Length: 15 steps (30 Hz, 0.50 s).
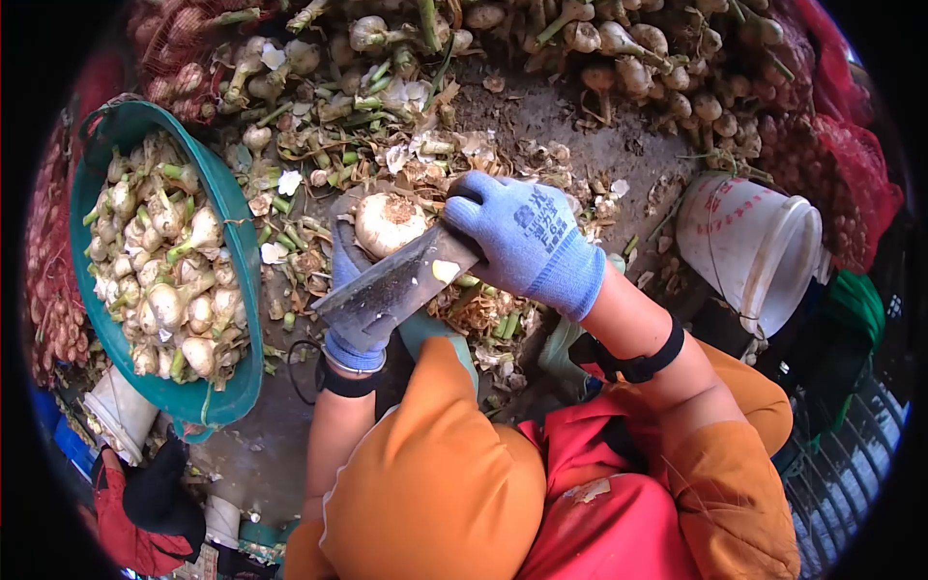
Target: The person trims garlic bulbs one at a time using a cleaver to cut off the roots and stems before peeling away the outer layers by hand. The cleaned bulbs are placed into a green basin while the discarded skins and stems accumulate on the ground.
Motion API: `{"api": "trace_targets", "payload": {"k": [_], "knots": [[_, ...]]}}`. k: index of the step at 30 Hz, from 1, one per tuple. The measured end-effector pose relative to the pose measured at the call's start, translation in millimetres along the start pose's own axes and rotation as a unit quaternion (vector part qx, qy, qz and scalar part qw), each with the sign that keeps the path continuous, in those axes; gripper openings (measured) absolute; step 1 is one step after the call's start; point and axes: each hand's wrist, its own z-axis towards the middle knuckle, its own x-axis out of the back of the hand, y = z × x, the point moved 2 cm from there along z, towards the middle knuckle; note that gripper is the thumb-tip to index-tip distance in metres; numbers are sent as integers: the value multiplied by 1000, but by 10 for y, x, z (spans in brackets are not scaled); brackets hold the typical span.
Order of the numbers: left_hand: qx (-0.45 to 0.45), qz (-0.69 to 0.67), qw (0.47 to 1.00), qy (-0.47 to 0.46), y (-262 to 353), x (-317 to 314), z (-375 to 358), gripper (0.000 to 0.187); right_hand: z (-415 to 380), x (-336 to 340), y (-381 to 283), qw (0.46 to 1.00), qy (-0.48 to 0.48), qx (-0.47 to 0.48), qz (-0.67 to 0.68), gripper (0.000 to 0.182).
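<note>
My right hand [527, 237], in a blue knit glove with dark print, is closed round the handle end of a broad-bladed knife [391, 290]. The blade slants down to the left, with a pale scrap stuck to it. Just above the blade sits a large garlic bulb [387, 222], its brown root end facing up. My gloved left hand [344, 261] cups that bulb from the left and below, partly hidden behind the knife. Cut stems and papery peelings [338, 159] litter the ground around both hands.
A teal tub [249, 290] full of stemmed garlic stands at the left. Loose garlic [648, 48] is heaped at the top. To the right, a white bucket [720, 227] lies tipped beside a red mesh sack [855, 174]. Someone's red clothing [135, 517] shows at lower left.
</note>
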Motion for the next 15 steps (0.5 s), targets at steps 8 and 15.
{"api": "trace_targets", "payload": {"k": [8, 15], "knots": [[-417, 626, 660, 4, 2, 154, -184, 42, 79, 33, 24, 999, 8, -18, 38, 30], [-221, -61, 966, -116, -142, -193, -235, 67, 217, -290, 608, 964, -84, -248, 45, 23]]}}
